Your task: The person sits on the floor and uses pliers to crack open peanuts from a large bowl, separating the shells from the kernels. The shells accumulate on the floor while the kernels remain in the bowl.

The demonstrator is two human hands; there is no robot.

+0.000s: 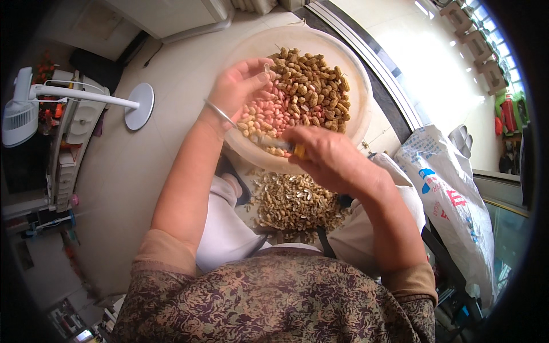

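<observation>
A wide pale plastic basin (360, 107) stands in front of me. Brown unshelled peanuts (315, 81) are heaped in its far right part. Pink shelled kernels (268, 111) lie left of them, with several paler pods (253, 127) nearer the rim. My left hand (244, 85), a bangle at its wrist, pinches a piece of peanut shell (266, 68) over the basin's left side. In my right hand (326, 156) is a tool with a yellow handle (299, 151) and a greyish metal head. Motion blurs this tool, and my fingers hide part of it; its exact kind is unclear.
Empty peanut shells (296, 201) are piled on the floor between my legs. To the right stands a white woven sack (450, 201) with printing. A white pedestal fan (85, 96) stands left. A sliding-door track (377, 60) runs beyond the basin, with plastic stools (476, 45) farther off.
</observation>
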